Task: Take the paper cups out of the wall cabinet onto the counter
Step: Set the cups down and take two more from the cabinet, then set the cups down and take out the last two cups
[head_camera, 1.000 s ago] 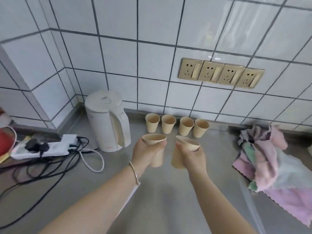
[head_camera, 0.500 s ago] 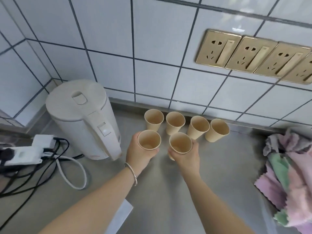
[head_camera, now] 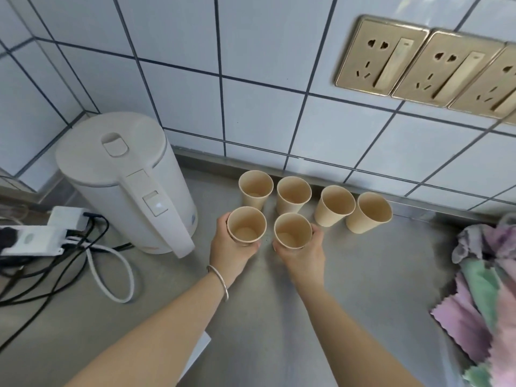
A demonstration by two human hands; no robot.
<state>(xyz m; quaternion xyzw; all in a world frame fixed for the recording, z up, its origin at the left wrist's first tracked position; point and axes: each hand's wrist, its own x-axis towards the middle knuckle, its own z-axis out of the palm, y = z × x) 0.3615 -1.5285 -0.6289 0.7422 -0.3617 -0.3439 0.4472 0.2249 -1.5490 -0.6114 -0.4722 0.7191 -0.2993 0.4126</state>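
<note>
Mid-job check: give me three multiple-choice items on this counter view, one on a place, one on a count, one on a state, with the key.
1. Where is the electric kettle relative to the paper cups?
A. To their left
B. To their right
C. Behind them

2. How many paper cups are in view?
A. Four
B. Six
C. Eight

3. What is the left hand doing?
A. Resting flat on the steel counter
B. Gripping a paper cup
C. Pulling a cable

Key: 1 A, the kettle stands left of the row by the tiled wall. 2 B, four stand in a row and each hand, including the right hand, holds one. 3 B, its fingers wrap the cup.
</note>
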